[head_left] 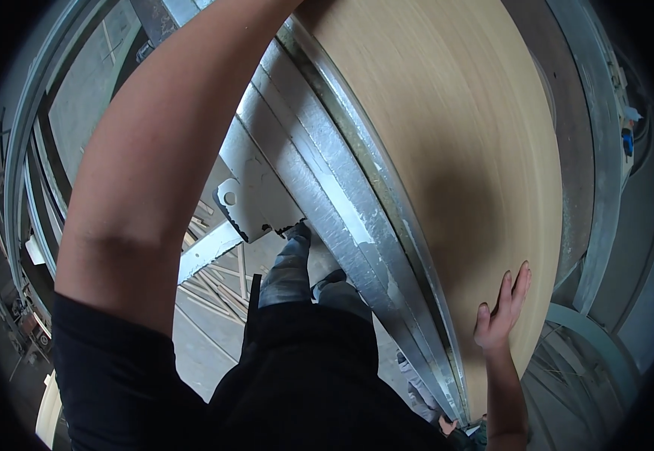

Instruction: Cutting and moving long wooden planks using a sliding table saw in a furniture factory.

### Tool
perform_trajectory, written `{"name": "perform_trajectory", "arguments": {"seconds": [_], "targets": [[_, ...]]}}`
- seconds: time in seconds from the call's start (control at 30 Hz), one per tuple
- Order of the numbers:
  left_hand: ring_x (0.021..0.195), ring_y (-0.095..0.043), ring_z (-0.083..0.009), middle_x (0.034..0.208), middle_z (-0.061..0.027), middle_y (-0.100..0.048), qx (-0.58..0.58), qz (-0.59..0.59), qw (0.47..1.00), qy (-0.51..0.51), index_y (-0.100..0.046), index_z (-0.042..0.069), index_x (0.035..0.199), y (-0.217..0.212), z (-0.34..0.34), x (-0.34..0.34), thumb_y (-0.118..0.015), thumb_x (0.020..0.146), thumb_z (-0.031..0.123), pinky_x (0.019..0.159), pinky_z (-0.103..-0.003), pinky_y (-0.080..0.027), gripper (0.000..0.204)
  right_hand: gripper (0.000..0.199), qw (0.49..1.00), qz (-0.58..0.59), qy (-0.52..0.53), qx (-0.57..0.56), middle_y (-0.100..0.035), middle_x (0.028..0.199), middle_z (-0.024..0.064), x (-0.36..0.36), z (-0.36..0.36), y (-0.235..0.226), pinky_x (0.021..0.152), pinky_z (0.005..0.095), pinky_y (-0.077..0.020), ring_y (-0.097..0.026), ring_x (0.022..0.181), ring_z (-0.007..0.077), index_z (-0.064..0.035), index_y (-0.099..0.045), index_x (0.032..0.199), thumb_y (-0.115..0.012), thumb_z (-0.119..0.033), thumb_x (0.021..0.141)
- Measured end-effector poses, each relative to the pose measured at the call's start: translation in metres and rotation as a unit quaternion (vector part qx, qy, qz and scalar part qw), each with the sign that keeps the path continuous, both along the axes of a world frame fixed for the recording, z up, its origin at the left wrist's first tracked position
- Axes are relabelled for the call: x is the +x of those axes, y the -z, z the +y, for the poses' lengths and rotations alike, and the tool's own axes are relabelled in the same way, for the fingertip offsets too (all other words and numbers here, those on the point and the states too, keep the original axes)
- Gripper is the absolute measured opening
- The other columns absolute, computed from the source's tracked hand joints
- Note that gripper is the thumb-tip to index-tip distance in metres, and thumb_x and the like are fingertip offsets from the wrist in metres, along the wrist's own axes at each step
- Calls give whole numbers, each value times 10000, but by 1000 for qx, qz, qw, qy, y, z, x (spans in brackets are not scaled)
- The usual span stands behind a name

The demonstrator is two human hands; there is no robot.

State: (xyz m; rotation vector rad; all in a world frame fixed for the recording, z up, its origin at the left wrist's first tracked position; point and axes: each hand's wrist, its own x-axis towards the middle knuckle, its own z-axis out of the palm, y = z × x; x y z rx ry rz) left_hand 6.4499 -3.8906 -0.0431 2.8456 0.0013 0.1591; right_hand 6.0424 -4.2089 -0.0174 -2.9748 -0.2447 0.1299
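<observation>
A large light wood-grain panel (387, 75) lies across the right half of the view, along a silvery metal edge. Flat on its surface near the lower right rests my right hand (504, 308), fingers spread and thumb out to the left, holding nothing. My bare left arm rises large from the lower left toward the top edge, past the metal rails (319, 158) and toward the panel's far end. The left hand itself lies beyond the picture, so its hold is hidden. A dark shadow falls on the panel's middle.
A white metal bracket (248, 195) with a hole stands beside my legs. Thin wooden strips (218, 293) litter the floor at left. Another person's trousered leg (417, 387) shows beyond the rails at lower right. Curving metal frames (30, 143) stand far left; a blue tool (628, 143) is far right.
</observation>
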Motion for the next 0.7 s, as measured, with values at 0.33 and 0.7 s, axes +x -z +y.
{"name": "perform_trajectory", "arguments": {"seconds": [0.33,0.7], "targets": [[1383,-195,-338,1465,-237,-242,3,-7,1000,4,-277,-66,1389,17,7,-7,-379,845,604,1131,-423,-128,869,593,1000,-11,-1,12,-208,1459,289,-8,5,20,1084,553,-133,-199,1348,463,-57,-310,1418,-383,-376,923],[1390,-178,-334,1476,-227,-221,-2,15,1000,2,-250,-52,1404,30,58,-31,-379,847,609,1135,-408,-118,875,586,1000,-15,-5,3,-217,1464,271,-27,55,25,1092,528,-138,-189,1359,444,-54,-328,1410,-386,-389,932]]}}
